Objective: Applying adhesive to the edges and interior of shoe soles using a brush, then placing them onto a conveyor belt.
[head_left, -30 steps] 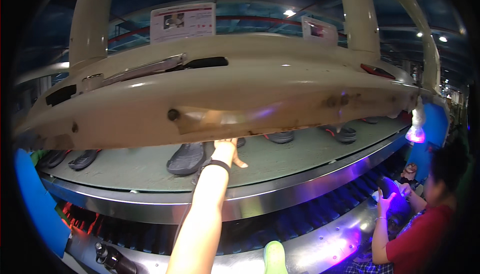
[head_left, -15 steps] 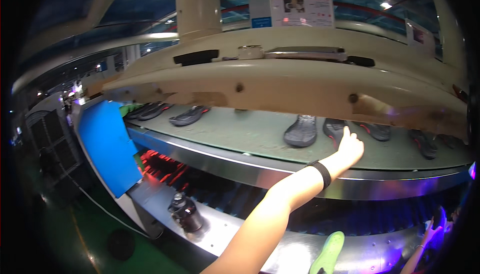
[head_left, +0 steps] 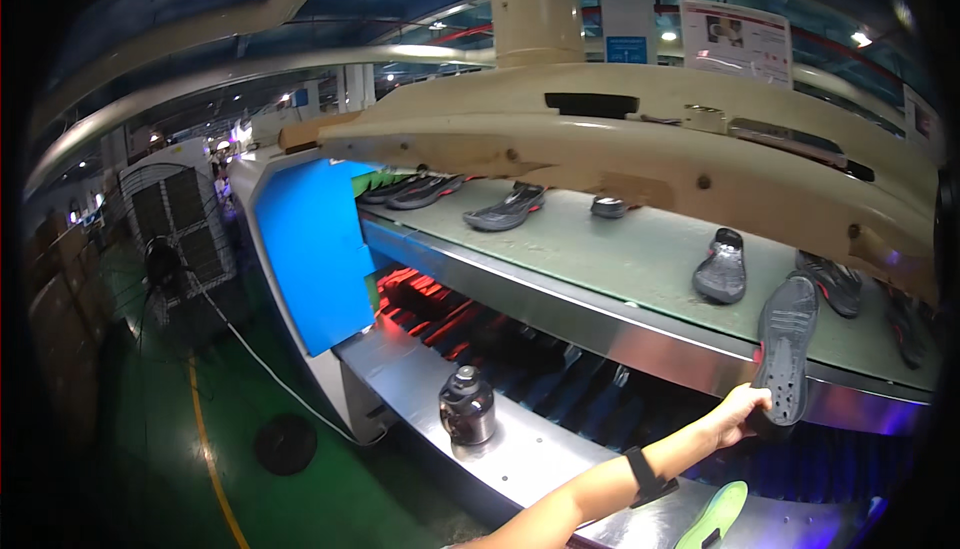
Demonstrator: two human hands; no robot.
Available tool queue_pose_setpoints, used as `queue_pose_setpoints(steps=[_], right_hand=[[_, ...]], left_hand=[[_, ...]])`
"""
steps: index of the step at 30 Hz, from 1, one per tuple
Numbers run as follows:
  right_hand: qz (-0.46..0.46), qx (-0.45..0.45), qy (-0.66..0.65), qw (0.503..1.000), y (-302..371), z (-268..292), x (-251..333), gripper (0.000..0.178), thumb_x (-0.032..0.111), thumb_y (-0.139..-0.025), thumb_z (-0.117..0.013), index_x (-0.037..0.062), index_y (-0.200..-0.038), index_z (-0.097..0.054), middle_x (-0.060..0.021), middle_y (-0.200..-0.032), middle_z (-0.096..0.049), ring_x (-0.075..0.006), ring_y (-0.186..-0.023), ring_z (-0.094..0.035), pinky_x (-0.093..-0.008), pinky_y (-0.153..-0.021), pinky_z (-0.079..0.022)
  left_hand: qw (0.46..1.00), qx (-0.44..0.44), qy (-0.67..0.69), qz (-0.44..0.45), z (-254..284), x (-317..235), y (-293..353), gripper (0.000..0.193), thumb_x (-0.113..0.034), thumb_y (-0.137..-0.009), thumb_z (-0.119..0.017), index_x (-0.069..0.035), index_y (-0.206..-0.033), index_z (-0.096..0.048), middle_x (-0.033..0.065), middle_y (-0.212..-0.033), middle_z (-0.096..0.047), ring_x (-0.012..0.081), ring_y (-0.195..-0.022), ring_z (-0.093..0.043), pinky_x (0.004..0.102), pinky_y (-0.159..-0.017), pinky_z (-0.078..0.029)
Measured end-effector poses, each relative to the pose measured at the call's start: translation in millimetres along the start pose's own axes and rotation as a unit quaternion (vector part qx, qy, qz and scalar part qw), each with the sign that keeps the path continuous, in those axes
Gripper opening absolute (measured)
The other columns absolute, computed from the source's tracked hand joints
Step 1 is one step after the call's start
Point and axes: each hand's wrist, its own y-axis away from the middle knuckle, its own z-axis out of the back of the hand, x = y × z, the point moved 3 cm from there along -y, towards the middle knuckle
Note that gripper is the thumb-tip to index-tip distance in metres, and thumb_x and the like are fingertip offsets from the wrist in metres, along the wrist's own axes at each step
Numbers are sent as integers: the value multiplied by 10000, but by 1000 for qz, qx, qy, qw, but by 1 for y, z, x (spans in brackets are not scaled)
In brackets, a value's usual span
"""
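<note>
Left hand (head_left: 742, 417) grips one dark shoe (head_left: 788, 339) by its near end, sole facing the viewer, at the front edge of the upper conveyor belt (head_left: 600, 259). Right hand out of view; state cannot be told. Progress, as judged: one shoe in hand; several other shoes (head_left: 722, 267) lie untouched on the belt.

With my left hand (head_left: 740, 415) I grip a dark shoe (head_left: 787, 334) by its near end, right of the black bottle (head_left: 468, 411) on the metal ledge (head_left: 530, 464).
</note>
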Motion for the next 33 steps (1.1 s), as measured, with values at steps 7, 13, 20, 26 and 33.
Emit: queue_pose_setpoints(steps=[7,13,20,26,33], right_hand=[[71,36,191,978,-2,-12,2,307,247,-900,-474,3,-1058,-571,-133,-909,-590,-179,-692,-544,-310,-615,-476],[135,71,311,938,7,-17,5,297,227,-902,-470,-1,-1069,-560,-134,-895,-578,-176,-683,-539,-303,-594,-475],[-10,153,-112,982,8,-26,9,280,126,-888,-484,-7,-1134,-506,-148,-897,-552,-179,-624,-517,-259,-513,-455],[153,46,46,986,19,-81,-7,253,11,-824,-563,33,-1076,-547,-83,-994,-596,-133,-812,-561,-230,-672,-448],[55,152,32,986,42,-164,-19,190,-63,-749,-583,-33,-936,-590,-177,-928,-637,-257,-858,-623,-341,-811,-499]], left_hand=[[966,222,23,-128,43,-5,64,699,-191,-742,-672,-25,-1317,-311,106,-1206,-500,172,-1111,-503,330,-959,-411],[920,304,218,119,101,65,154,569,-278,-803,-652,-38,-1256,-405,101,-1213,-521,177,-1130,-493,338,-940,-417],[972,39,61,223,112,75,265,577,-303,-845,-588,14,-1283,-388,96,-1284,-484,165,-1194,-446,327,-1012,-356],[938,172,259,154,206,157,243,628,-260,-808,-577,75,-1290,-352,202,-1287,-449,264,-1118,-511,367,-957,-419],[968,101,193,122,209,156,248,856,-533,-761,-546,25,-1353,-279,219,-1346,-370,331,-1189,-433,448,-1007,-350]])
